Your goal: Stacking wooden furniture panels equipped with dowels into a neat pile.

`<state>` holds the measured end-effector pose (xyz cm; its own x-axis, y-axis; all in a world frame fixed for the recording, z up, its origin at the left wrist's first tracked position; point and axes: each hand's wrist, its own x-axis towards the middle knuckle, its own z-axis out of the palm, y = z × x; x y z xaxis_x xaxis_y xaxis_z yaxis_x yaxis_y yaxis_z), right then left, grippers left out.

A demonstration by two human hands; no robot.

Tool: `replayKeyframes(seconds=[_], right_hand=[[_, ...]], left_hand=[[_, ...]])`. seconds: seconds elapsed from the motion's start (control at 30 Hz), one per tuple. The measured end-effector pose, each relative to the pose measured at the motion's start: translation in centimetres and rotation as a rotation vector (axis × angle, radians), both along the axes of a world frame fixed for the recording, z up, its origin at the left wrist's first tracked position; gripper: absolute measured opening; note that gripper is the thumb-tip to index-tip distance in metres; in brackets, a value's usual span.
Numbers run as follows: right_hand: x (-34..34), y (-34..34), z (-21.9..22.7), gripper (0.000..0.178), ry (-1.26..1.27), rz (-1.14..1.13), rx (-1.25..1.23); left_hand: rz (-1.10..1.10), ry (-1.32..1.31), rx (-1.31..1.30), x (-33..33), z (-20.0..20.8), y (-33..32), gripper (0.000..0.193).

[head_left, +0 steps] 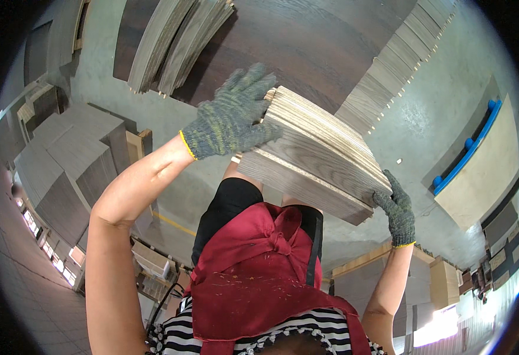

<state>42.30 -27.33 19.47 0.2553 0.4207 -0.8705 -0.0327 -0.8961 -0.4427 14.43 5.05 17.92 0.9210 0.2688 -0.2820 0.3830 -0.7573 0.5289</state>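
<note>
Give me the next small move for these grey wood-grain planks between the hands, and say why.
I'd probably curl the left gloved hand more firmly around its end of the grey wood-grain planks: its fingers are spread, while the right gloved hand is at the opposite end, so a closer left grip would likely steady the load.

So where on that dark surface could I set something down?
The dark surface is bare between the two plank stacks and the plank row. Those two sides are crowded; the held planks partly hide its near edge.
</note>
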Motion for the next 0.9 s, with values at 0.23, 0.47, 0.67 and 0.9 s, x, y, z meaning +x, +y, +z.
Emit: replayKeyframes(seconds=[0.23,0.47,0.67,0.9], right_hand=[[0.7,0.5,-0.5,0.071,-0.073,0.193,-0.012],[0.7,0.8,-0.8,0.075,0.176,-0.132,-0.019],[0.4,0.7,-0.8,0.073,0.168,-0.193,0.003],[0.7,0.5,-0.7,0.074,0.189,-0.159,-0.006]], left_hand=[[0.087,0.154,-0.158,0.2,-1.1,0.3,0.070],[0.227,0.312,-0.420,0.3,-1.4,0.3,0.082],[0.362,0.291,-0.520,0.5,-1.3,-0.8,0.082],[0.127,0.233,-0.348,-0.9,-2.0,-0.6,0.069]])
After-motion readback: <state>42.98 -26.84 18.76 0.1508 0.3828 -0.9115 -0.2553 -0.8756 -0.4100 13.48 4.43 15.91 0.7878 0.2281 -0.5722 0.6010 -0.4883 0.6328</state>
